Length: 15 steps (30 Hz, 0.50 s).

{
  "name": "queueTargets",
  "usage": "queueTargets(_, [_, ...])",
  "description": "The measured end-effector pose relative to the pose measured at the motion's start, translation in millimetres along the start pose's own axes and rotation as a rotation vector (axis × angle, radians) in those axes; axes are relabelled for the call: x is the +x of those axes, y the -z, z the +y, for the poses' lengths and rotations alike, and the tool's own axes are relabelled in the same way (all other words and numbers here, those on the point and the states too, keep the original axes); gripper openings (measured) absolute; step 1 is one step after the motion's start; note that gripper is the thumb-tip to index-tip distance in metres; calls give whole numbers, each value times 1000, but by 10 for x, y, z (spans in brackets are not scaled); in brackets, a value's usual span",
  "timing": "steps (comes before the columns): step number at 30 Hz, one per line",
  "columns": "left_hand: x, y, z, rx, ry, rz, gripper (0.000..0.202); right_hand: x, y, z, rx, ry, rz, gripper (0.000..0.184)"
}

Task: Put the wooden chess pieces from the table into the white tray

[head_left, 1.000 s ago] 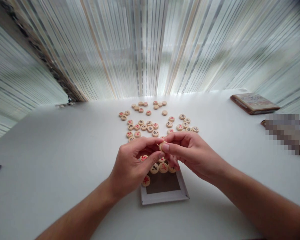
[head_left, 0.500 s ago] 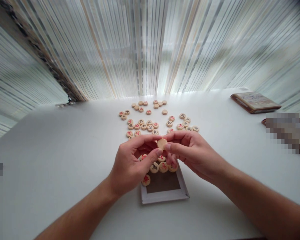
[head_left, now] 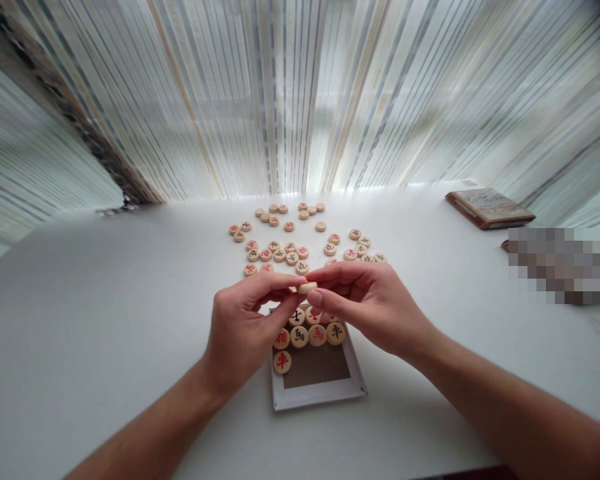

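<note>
Between my fingertips, above the far part of a shallow box (head_left: 320, 398), is a round wooden xiangqi piece (head_left: 307, 288), seen nearly edge-on. My left hand (head_left: 247, 320) pinches it from the left, and my right hand (head_left: 363, 300) pinches it from the right. Inside the box, pieces lie face up in rows: a red-marked piece (head_left: 282, 362) at the left, and a row behind it with a black horse piece (head_left: 299, 337) and a red horse piece (head_left: 317, 335). My hands partly hide the farther row. The near right of the box shows its brown bottom.
Many loose xiangqi pieces (head_left: 279, 255) are scattered over the white table (head_left: 145, 320) beyond my hands, some face down. A flat brown-edged box (head_left: 490, 208) lies at the far right, near a blurred-out object (head_left: 565, 267). A striped string curtain (head_left: 290, 100) hangs behind the table.
The held piece has turned from showing its blank face to nearly edge-on. The whole view has shifted slightly, so most things appear farther left. More of the pieces in the box now show.
</note>
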<state>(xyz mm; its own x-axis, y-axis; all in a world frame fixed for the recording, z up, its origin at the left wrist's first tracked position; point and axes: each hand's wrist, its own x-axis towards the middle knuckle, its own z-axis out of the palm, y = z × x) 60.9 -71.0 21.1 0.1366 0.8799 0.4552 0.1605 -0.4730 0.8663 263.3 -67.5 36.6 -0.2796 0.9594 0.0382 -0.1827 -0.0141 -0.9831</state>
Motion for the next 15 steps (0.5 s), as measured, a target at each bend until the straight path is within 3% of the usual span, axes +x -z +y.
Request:
queueTargets(5, [-1, 22, -20, 133, -163, -21, 19, -13, 19, 36, -80, 11, -23, 33])
queueTargets(9, [0, 12, -35, 129, -76, -25, 18, -24, 33, 27, -291, 105, -12, 25])
queueTargets(15, [60, 18, -53, 65, 81, 98, 17, -63, 5, -22, -718, 388, -69, 9])
